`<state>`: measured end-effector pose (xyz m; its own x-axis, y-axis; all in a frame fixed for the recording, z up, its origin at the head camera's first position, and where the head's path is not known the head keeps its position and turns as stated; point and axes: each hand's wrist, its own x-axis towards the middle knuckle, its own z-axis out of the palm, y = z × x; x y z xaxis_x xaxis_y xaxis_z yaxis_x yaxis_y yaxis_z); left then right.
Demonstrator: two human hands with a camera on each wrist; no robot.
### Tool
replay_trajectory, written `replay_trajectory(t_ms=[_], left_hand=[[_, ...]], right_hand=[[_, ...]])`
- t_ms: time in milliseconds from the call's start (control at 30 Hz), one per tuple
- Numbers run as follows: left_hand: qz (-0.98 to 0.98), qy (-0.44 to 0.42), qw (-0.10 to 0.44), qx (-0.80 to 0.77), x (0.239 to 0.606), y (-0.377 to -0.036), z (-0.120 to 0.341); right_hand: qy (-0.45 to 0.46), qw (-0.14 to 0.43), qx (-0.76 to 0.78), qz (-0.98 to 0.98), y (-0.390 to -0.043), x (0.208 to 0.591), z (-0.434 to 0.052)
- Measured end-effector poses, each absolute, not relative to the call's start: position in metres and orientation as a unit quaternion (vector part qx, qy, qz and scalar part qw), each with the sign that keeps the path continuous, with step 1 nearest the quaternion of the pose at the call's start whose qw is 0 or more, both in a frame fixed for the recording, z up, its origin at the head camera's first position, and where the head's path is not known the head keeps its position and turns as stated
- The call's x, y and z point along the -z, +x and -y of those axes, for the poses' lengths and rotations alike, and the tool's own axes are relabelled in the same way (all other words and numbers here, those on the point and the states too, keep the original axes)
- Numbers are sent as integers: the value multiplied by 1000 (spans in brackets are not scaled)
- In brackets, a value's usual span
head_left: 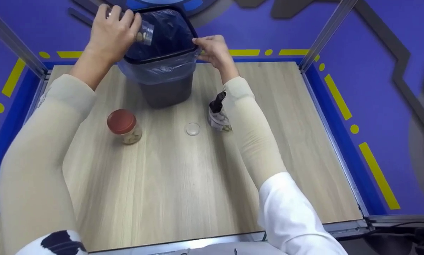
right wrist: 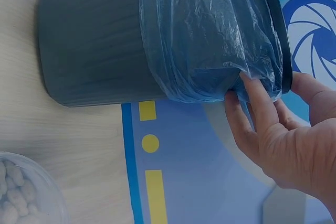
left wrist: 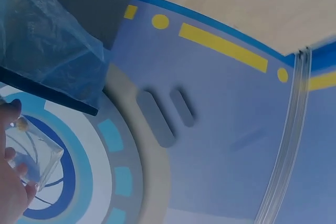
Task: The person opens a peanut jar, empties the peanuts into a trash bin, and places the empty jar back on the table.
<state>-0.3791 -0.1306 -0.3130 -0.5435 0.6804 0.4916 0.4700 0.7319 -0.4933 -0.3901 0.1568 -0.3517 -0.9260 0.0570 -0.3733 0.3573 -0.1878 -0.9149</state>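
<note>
While my left hand (head_left: 111, 33) curls its fingers around a small clear jar (head_left: 145, 34), that jar lies tipped on its side over the open mouth of the bin (head_left: 167, 90), its opening toward the inside; a few pale pieces show in it.

Item: bin, dark grey, lined with a blue plastic bag (head_left: 158, 69) folded over the rim. It stands at the far edge of the table (head_left: 183, 184), about midway along it.

Item: my right hand (head_left: 213, 51), at the bin's right rim. In the right wrist view the fingers (right wrist: 247, 111) lie close together and fairly straight, tips pressed against the bag just below the rim, thumb on the rim's other side. I cannot tell whether they pinch the plastic.

Item: jar with red lid (head_left: 124, 126), upright, left of the table's middle, holding pale pieces.

Item: clear round lid (head_left: 192, 129), flat on the table, near the middle, just beside the next item.

Item: container with a black top (head_left: 218, 115), partly hidden behind my right sleeve, pale pieces inside.

The left wrist view shows the clear jar against my left palm, fingertips wrapped over its edge.
</note>
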Motion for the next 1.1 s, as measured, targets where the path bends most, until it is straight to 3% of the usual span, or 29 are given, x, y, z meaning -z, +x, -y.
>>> replay_trajectory(t_ms=[133,467,833,1100], left_hand=[[872,-326,327,-162,307,-379,129],[841,-351,382,-155,311,-380,124],[836,-352,392,-151,312,-381,124],[855,-343,348,-173,310,-379,127]], right_hand=[[162,99,749,-634,-390,351,-157],[156,104,747,-638,-388,349,-157],[156,106,759,-622,-388,350,-155],[160,106,762,-618,-387,352,-158]])
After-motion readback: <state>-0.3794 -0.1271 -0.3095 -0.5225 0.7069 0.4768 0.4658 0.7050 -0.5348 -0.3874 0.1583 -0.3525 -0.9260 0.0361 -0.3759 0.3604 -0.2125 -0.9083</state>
